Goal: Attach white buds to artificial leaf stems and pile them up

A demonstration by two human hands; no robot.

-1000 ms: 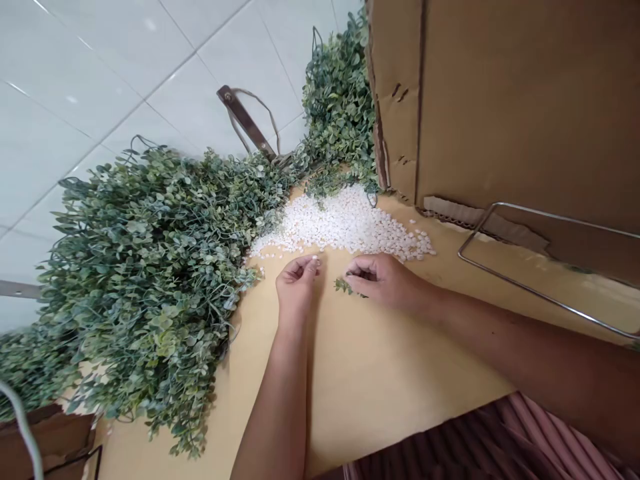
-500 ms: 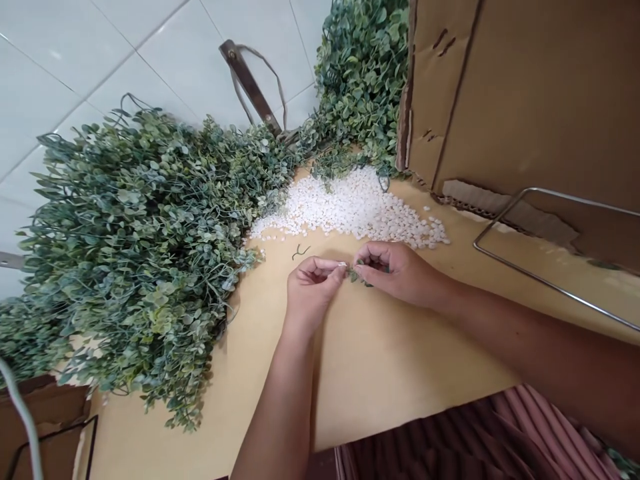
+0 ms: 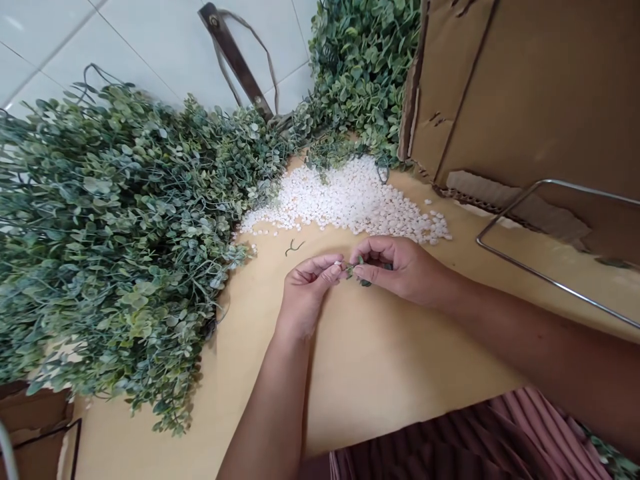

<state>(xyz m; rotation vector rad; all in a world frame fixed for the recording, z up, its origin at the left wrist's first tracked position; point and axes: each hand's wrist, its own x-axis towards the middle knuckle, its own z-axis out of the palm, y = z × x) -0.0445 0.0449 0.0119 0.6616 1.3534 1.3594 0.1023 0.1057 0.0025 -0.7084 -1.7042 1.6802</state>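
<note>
My left hand (image 3: 311, 287) is closed, pinching a small white bead (image 3: 338, 264) between thumb and forefinger. Close beside it, my right hand (image 3: 395, 265) grips a small sprig of green leaves (image 3: 351, 272) by the fingertips. The sprig's tip points toward the bead; whether the two touch I cannot tell. Part of the sprig is hidden behind my right fingers. Beyond both hands lies a heap of white beads (image 3: 345, 200) on the tan tabletop (image 3: 370, 373). A short forked dark stem (image 3: 294, 247) lies just above my left hand.
A big pile of leafy artificial greenery (image 3: 135, 227) covers the left side, with more greenery (image 3: 360, 73) at the back. At right stand a cardboard box (image 3: 540, 93) and a bent metal wire frame (image 3: 545, 273). A dark metal bar (image 3: 235, 57) leans near the white tiles (image 3: 150, 40).
My view has shifted slightly, so the greenery sits further left. My hands stay close together with bead and sprig; the bead and leaves show a little more between the fingertips.
</note>
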